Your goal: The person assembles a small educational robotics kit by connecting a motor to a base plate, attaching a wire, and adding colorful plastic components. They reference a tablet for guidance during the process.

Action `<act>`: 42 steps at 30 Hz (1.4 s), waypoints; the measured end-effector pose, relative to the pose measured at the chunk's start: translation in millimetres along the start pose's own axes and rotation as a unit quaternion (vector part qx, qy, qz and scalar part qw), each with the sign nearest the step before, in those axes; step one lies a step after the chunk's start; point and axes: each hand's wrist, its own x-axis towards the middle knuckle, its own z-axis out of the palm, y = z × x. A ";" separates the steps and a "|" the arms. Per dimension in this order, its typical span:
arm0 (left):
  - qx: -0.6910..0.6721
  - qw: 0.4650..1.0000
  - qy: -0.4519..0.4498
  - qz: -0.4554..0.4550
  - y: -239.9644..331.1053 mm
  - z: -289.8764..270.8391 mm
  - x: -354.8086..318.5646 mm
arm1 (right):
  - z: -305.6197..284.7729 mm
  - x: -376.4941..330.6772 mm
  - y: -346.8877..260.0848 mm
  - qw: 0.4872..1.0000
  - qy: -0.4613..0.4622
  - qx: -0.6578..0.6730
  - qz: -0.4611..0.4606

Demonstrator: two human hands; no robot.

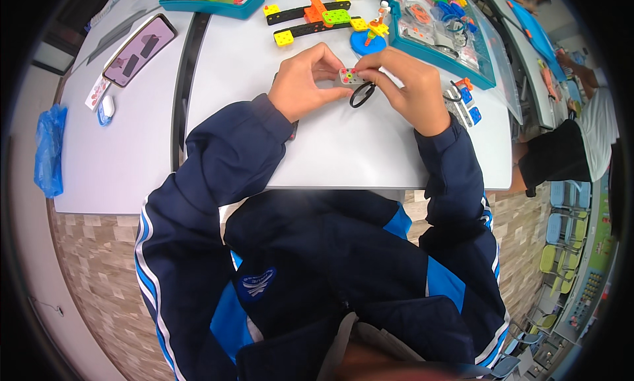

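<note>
Head view is showing both hands meeting over the near middle of a white table (343, 150), working on a small grey block (350, 76) studded with coloured pegs. The left hand (305, 80) is pinching the block's left end between thumb and fingertips, and the right hand (404, 87) is closing narrowly on its right end, with a black rubber ring (362, 95) hanging just under those fingers, touching or nearly touching the block; whether the ring is already seated on it cannot be told. Judging by the layout, the build is looking partly done: a model of black strips and yellow, orange and green pieces (316, 18) is lying assembled farther back, beside a blue round base (367, 43), while many parts are sitting unused in the open teal parts case (441, 26) at the right. A phone (139, 49) is lying on the neighbouring table at the left, near a crumpled blue bag (49, 150). Tiled floor is running beneath, and another person (581, 143) is sitting at the right near rows of pale chairs.
</note>
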 end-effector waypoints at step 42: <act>-0.004 1.000 -0.011 -0.026 3.9 -1.4 -0.2 | -17.3 10.3 19.5 0.979 -0.090 0.147 0.106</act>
